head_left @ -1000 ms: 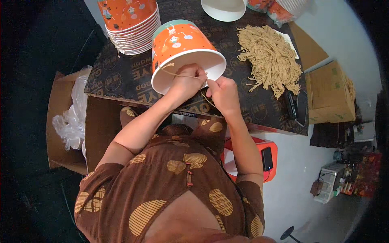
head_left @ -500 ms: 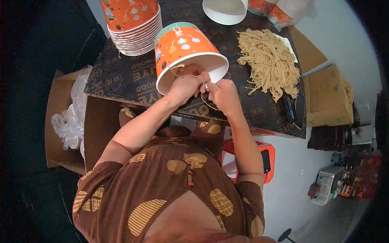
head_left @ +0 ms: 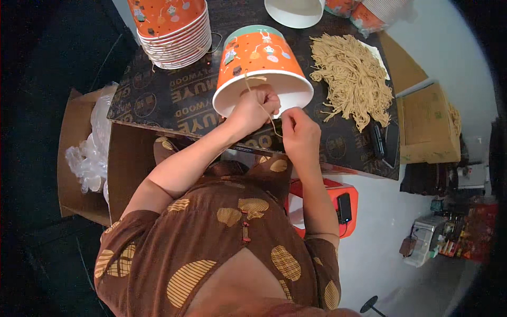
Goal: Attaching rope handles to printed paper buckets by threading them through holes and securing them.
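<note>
The paper bucket (head_left: 262,68) – orange outside, white inside – lies tipped on the dark table (head_left: 158,98), just beside the noodle-like string pile (head_left: 353,79); left hand (head_left: 255,107) and right hand (head_left: 299,132) pinch a tan string (head_left: 264,108) at its rim

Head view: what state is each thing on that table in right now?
Bucket: tipped on its side, mouth toward the person.
Cord: stretched from the bucket rim to both hands.
Left hand: closed on the cord at the rim.
Right hand: pinching the cord's lower end.
Bucket stack: nested, upright.
Cord pile: loose heap.
</note>
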Demonstrator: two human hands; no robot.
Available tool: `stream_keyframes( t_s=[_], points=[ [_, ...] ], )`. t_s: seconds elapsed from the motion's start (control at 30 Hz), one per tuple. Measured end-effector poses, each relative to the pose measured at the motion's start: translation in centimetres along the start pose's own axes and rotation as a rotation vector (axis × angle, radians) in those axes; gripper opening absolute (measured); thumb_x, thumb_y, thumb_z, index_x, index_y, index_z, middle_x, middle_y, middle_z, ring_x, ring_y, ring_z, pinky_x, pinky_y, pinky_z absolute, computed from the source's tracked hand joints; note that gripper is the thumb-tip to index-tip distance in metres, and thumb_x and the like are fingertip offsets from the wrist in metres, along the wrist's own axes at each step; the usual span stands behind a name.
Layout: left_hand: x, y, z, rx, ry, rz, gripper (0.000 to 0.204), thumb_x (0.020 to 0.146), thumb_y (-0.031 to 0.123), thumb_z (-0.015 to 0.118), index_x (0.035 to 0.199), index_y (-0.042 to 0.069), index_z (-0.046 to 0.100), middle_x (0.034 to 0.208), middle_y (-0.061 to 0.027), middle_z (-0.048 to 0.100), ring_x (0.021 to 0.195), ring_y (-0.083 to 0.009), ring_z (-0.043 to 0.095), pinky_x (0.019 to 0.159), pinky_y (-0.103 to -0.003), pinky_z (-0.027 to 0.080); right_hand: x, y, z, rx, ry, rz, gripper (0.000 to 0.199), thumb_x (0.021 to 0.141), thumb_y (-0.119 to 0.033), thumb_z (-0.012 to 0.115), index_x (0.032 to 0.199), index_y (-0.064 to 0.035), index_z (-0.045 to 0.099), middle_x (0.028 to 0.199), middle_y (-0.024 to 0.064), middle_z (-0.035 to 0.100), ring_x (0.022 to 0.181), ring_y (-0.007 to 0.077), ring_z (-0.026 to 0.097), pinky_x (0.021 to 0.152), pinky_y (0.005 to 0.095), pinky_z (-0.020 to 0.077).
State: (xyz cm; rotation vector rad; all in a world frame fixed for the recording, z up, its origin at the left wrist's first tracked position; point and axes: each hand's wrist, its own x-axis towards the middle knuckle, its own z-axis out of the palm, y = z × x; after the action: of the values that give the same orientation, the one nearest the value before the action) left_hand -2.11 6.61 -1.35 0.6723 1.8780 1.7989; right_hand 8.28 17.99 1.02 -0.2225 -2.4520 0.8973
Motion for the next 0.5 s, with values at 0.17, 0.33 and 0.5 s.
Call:
stream_keyframes(
  t_s=[0.17, 0.33, 0.5],
  points=[
    [-0.6, 1.1, 0.4, 0.084, 0.017, -0.030, 0.017, 0.088, 0.010, 0.060, 0.075, 0.002, 0.055, 0.062, -0.0007, 0.053, 0.053, -0.0085, 0.050, 0.046, -0.028, 0.040, 0.4, 0.8, 0.1, 0.112, -0.040, 0.157, 0.014, 0.085, -0.015, 0.062, 0.085, -0.0009, 0.064, 0.070, 0.0212, 0.062, 0.067, 0.0394, 0.063, 0.061, 0.0444, 0.0485],
    [-0.5, 1.2, 0.1, 0.054, -0.081, -0.053, 0.011, 0.089, 0.009, 0.061, 0.081, 0.003, 0.057, 0.064, 0.0017, 0.053, 0.055, -0.0065, 0.049, 0.047, -0.024, 0.041, 0.7, 0.1, -0.5, 0.173, -0.092, 0.250, 0.017, 0.086, -0.016, 0.062, 0.084, 0.0008, 0.065, 0.071, 0.0202, 0.063, 0.067, 0.0378, 0.064, 0.060, 0.0426, 0.0484],
    [-0.2, 0.3, -0.1, 0.130, -0.138, 0.004, 0.008, 0.091, 0.007, 0.059, 0.084, 0.003, 0.061, 0.068, 0.0027, 0.055, 0.060, -0.0052, 0.049, 0.051, -0.023, 0.043, 0.6, 0.4, -0.6, 0.240, -0.081, 0.272, 0.019, 0.088, -0.014, 0.061, 0.083, 0.0038, 0.065, 0.062, 0.0072, 0.062, 0.056, 0.0115, 0.057, 0.053, 0.0283, 0.0448]
  ],
)
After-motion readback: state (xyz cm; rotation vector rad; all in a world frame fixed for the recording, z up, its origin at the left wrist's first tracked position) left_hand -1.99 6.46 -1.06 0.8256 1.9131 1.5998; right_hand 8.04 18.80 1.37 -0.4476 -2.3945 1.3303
